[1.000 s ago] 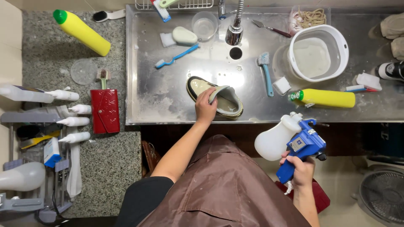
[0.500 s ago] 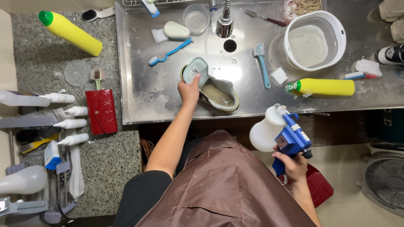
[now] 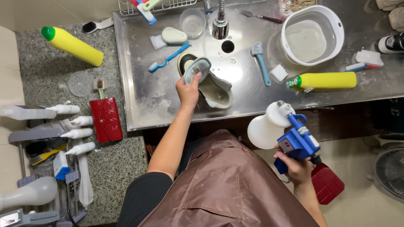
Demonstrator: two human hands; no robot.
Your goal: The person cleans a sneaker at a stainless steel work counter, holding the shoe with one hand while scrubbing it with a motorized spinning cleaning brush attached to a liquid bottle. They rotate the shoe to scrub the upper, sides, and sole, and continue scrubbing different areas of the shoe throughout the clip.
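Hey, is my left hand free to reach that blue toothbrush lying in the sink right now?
Probably not yet. The left hand is gripping the insole of the shoe. The blue toothbrush lies close by with nothing between, so letting go first should do it.

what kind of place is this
Likely a shoe-cleaning wash station: a steel sink wet with suds, a shoe held by the left hand, brushes and a yellow detergent bottle nearby, a sprayer in the right hand.

We hold a shoe in the sink and a sprayer at our side.
Our left hand (image 3: 188, 90) grips the grey-green shoe (image 3: 208, 82) over the steel sink (image 3: 147, 101); our right hand (image 3: 296, 166) clasps the blue-and-white spray bottle (image 3: 280, 130) below the counter edge.
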